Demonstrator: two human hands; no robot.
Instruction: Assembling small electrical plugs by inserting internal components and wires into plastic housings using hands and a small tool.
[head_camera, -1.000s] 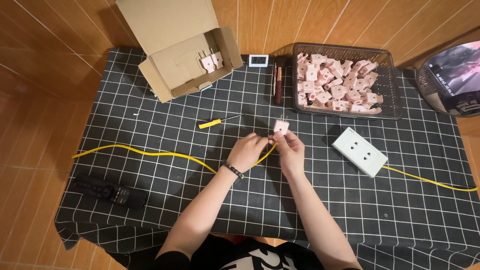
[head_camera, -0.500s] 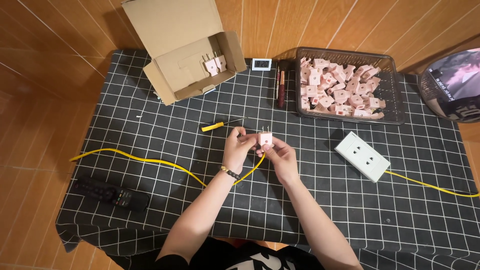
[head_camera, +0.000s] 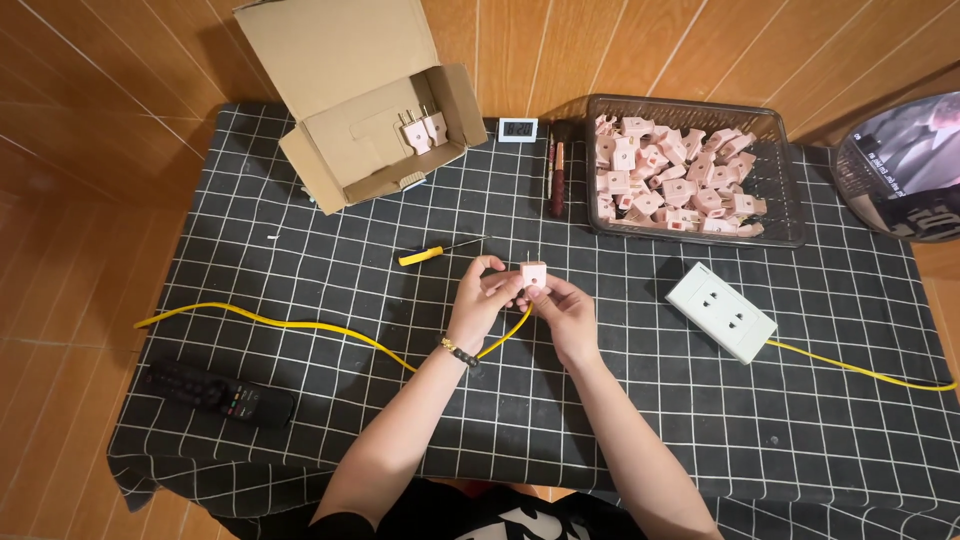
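A black grid-patterned cloth (head_camera: 300, 250) is covered by an open cardboard box (head_camera: 375, 125), a wire basket (head_camera: 780, 190) of pink plugs, and a white socket block (head_camera: 720, 312). Above the cloth's middle, a pink plug (head_camera: 533, 275) on a yellow cable (head_camera: 300, 325) is pinched between the closed fingers of the left hand (head_camera: 480, 305) and right hand (head_camera: 562, 312). A yellow-handled screwdriver (head_camera: 425, 255) is lying just beside the hands.

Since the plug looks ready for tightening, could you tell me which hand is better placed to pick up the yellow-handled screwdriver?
Probably the left hand: the screwdriver lies just up and left of it, on its side of the pink plug. The right hand would have to cross over.
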